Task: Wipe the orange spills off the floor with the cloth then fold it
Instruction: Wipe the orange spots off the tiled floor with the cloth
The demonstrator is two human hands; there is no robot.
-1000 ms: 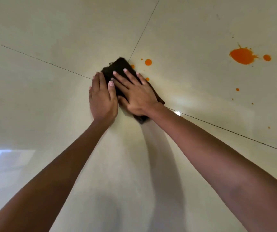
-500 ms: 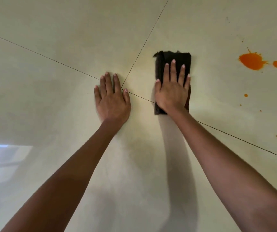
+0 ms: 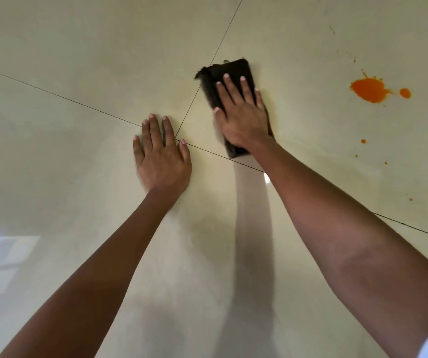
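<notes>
My right hand (image 3: 243,117) presses the cloth (image 3: 229,71) with flat fingers; my left hand (image 3: 162,161) lies spread on the floor (image 3: 78,60), orange spills (image 3: 369,90) well apart.

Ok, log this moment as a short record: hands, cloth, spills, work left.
left hand: flat on the floor, fingers spread, holding nothing
right hand: straight fingers pressing on the cloth
cloth: dark, bunched into a narrow pad beside a tile joint
spills: large orange splash right of the cloth, untouched; smaller drops nearer the person
work left: wipe those spills, then fold
</notes>
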